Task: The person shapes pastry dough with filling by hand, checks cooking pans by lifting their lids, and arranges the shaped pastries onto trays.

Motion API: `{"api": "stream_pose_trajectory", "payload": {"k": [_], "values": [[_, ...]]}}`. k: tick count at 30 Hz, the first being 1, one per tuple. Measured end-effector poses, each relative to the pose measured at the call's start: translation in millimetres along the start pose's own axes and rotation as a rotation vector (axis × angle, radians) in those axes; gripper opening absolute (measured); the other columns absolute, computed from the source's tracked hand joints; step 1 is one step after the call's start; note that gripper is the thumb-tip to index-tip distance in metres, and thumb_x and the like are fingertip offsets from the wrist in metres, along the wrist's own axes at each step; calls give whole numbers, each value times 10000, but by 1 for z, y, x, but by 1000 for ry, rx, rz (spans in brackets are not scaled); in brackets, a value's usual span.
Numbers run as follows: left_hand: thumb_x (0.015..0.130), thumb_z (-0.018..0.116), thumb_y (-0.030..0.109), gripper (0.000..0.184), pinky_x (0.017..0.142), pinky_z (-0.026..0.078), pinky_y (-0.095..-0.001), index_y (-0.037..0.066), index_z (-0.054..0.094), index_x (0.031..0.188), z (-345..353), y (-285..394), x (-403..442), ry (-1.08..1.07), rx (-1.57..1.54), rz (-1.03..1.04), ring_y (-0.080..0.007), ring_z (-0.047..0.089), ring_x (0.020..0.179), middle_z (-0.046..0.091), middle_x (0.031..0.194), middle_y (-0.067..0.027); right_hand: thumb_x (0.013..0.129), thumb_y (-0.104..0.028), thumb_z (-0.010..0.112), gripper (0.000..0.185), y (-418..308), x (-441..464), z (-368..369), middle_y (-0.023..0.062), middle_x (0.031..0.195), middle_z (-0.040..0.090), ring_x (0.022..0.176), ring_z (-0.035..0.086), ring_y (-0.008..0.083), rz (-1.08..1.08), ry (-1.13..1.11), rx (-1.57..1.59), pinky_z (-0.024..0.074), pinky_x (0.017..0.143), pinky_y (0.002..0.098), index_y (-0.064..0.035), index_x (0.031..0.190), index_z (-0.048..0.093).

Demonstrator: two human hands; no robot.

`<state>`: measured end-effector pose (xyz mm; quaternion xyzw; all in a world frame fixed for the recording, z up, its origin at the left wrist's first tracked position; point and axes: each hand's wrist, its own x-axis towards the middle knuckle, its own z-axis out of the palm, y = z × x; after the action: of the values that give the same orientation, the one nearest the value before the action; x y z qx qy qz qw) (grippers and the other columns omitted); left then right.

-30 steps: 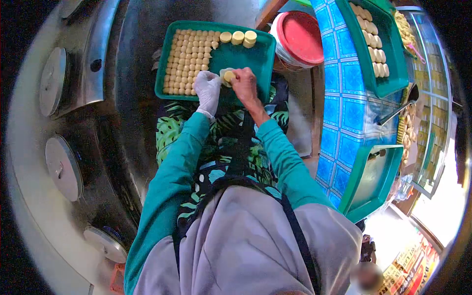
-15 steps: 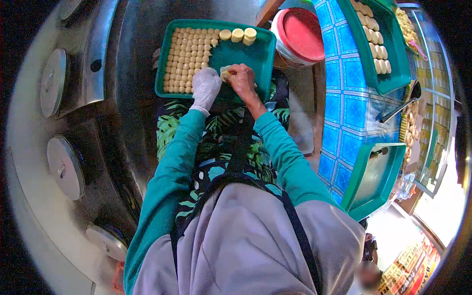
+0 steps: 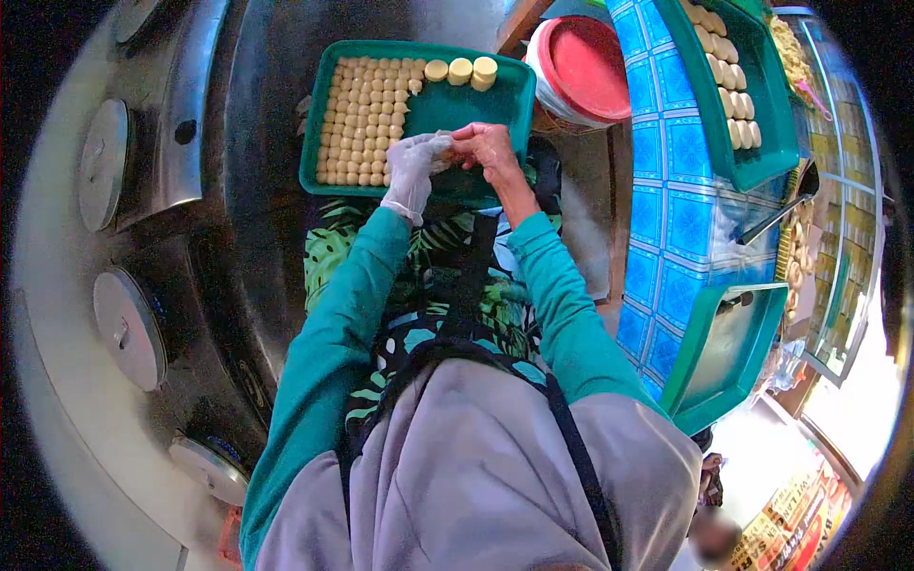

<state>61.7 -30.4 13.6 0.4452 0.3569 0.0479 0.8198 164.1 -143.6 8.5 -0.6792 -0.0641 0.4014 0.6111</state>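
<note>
My left hand [image 3: 415,171], in a thin whitish glove, is closed over the near part of a green tray [image 3: 525,119]. My bare right hand [image 3: 489,150] meets it from the right, its thumb and fingers pinched together at the gloved fingertips. What lies between the fingers is hidden. Rows of small round dough balls [image 3: 367,119] fill the left side of the tray. Along its far edge, to the right of the balls, stand three short stacks of pale yellow dough rounds [image 3: 460,71].
A white bucket with a red lid [image 3: 590,67] stands right of the tray. On the blue tiled-pattern tablecloth [image 3: 685,209] are a green tray [image 3: 721,143] of oval dough pieces and another green tray [image 3: 724,352]. Several round metal lids [image 3: 127,328] line the left.
My hands have come together; the gloved left hand has shifted right and turned its fingers toward the right hand. The pale round piece seen between them before is now hidden.
</note>
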Motion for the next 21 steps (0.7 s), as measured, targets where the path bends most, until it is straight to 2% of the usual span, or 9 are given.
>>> {"api": "stream_pose_trajectory", "payload": {"k": [3, 7, 9, 10, 12, 17, 19, 20, 21], "values": [[817, 675, 156, 231, 682, 505, -284, 16, 681, 1000, -1, -6, 9, 60, -1, 1, -161, 646, 772, 687, 940, -56, 705, -9, 723, 232, -1, -3, -8, 92, 798, 692, 635, 630, 149, -82, -147, 91, 497, 518, 272, 24, 934, 711], [831, 660, 159, 256, 698, 506, -262, 10, 668, 1039, -4, 4, 3, -27, 19, -2, -152, 644, 767, 684, 975, -65, 724, -40, 713, 274, -4, -6, -13, 90, 864, 699, 719, 638, 150, -147, -34, -49, 518, 625, 281, 15, 993, 710], [798, 697, 132, 215, 639, 518, -239, 3, 676, 968, 0, 12, -7, -73, -110, 52, -148, 651, 740, 678, 900, -63, 744, -87, 724, 268, -6, -2, -8, 68, 872, 701, 748, 630, 134, -519, 200, -185, 498, 667, 275, -12, 1001, 717], [798, 697, 132, 215, 639, 518, -239, 3, 676, 968, -1, 13, -6, -75, -110, 53, -148, 651, 740, 678, 900, -63, 744, -87, 724, 268, -9, -1, -11, 68, 872, 701, 748, 630, 134, -520, 201, -185, 498, 667, 275, -12, 1001, 717], [800, 698, 147, 241, 669, 522, -240, 7, 667, 994, -6, 16, -3, -180, -130, 61, -147, 651, 774, 674, 932, -63, 755, -124, 738, 262, -27, -4, -16, 44, 841, 697, 765, 622, 111, -150, -126, -221, 473, 663, 258, -32, 1000, 723], [835, 675, 145, 249, 689, 519, -252, -5, 656, 1033, -1, 14, -8, -32, -113, 145, -140, 647, 786, 678, 949, -60, 763, -165, 755, 214, -18, -4, -2, 14, 832, 697, 733, 603, 75, -167, -36, -61, 457, 627, 258, -15, 913, 720], [818, 696, 110, 228, 691, 534, -257, -2, 655, 1012, 2, 11, -9, 38, -184, 203, -146, 653, 784, 676, 930, -66, 756, -122, 730, 158, -13, -14, 12, 38, 803, 685, 711, 607, 137, -410, 107, -205, 468, 631, 326, -3, 855, 702], [824, 692, 95, 213, 695, 534, -261, -5, 656, 1008, 3, 9, -10, 62, -211, 215, -150, 654, 785, 678, 926, -71, 756, -122, 730, 158, -10, -18, 18, 38, 803, 685, 711, 607, 137, -411, 108, -206, 468, 631, 326, -3, 855, 702], [829, 689, 80, 197, 699, 535, -265, -8, 658, 1003, 4, 6, -10, 85, -238, 226, -154, 655, 787, 679, 923, -77, 765, -86, 695, 123, -8, -23, 23, 59, 792, 677, 718, 607, 190, -698, 219, -475, 472, 649, 351, -4, 857, 699]]}}
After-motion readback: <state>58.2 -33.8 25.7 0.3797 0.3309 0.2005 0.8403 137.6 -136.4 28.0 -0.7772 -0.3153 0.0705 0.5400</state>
